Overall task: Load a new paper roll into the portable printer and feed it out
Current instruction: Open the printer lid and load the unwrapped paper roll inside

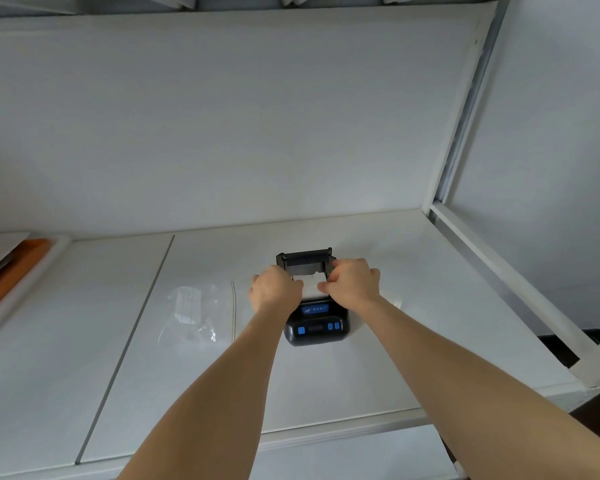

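both forearms reach in; left hand [274, 287] and right hand [352, 282] grip paper roll [310, 287] in open printer [317, 323].

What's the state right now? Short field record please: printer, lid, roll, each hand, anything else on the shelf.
printer: black portable printer on the white shelf
lid: lid open, tipped back
roll: white paper roll at the open bay, between both hands
left hand: left hand gripping the roll's left end
right hand: right hand pinching its right end
other: clear plastic bag left of the printer
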